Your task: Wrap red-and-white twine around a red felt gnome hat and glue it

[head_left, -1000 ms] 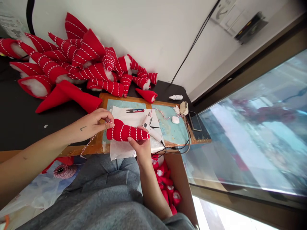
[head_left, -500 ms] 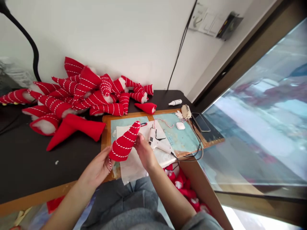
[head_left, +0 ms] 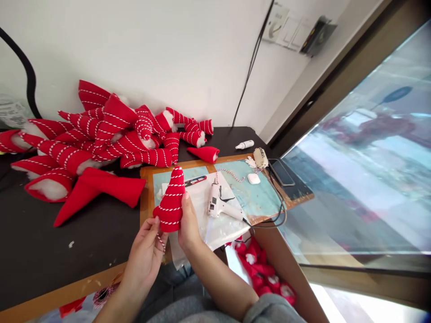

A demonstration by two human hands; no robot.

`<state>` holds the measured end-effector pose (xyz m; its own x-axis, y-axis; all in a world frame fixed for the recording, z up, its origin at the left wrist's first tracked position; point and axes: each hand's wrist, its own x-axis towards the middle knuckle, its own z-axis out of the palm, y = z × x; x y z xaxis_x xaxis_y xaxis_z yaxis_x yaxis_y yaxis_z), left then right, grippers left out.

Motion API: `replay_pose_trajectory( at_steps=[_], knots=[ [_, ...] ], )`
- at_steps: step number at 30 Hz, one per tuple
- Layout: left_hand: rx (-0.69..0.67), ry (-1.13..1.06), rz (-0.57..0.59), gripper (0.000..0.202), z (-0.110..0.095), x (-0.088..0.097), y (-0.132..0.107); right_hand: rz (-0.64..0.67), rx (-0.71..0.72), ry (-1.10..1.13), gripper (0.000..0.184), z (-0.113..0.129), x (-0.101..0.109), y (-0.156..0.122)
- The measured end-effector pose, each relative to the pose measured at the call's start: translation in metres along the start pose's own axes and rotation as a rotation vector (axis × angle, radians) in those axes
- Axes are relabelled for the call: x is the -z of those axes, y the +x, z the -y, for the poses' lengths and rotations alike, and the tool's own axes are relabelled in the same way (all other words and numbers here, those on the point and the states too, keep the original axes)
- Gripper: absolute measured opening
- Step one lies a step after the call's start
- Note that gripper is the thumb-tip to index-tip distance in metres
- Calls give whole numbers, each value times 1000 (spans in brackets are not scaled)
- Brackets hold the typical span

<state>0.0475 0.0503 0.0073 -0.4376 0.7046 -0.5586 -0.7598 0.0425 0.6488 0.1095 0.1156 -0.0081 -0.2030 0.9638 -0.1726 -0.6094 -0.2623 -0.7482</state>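
Note:
A red felt cone [head_left: 172,202] wound with red-and-white twisted cord is held up between my two hands, its tip pointing up. My right hand [head_left: 189,224] grips its right side, thumb lying along the felt. At the lower left edge, my left hand [head_left: 148,244] pinches the base, and a loose end of cord [head_left: 161,243] hangs by its fingers. Behind the cone, thread snips [head_left: 195,180] lie on the white sheet [head_left: 202,224]. The white glue gun [head_left: 220,204] rests on that sheet, to the right of my right hand.
Several cord-wound red cones [head_left: 111,123] with white stuffing are heaped by the wall, plain red cones [head_left: 101,188] in front. A cord piece [head_left: 230,172], a white case [head_left: 253,178] and a phone [head_left: 282,172] lie to the right. Below stands a box of red pieces [head_left: 262,269].
The cone has turned more upright and shifted slightly left. My right hand has moved down its side, and my left hand has come nearer its base. The snips are more exposed.

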Motion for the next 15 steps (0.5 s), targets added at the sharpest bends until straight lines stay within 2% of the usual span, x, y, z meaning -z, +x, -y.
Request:
replay_pose_trajectory(
  at_steps=[9, 15],
  knots=[
    [-47, -110, -22, 18, 8, 1, 1, -34, -64, 24, 52, 11, -5, -3],
    [-70, -157, 2, 15, 8, 2, 0, -5, -54, -32, 47, 12, -4, -4]
  ],
)
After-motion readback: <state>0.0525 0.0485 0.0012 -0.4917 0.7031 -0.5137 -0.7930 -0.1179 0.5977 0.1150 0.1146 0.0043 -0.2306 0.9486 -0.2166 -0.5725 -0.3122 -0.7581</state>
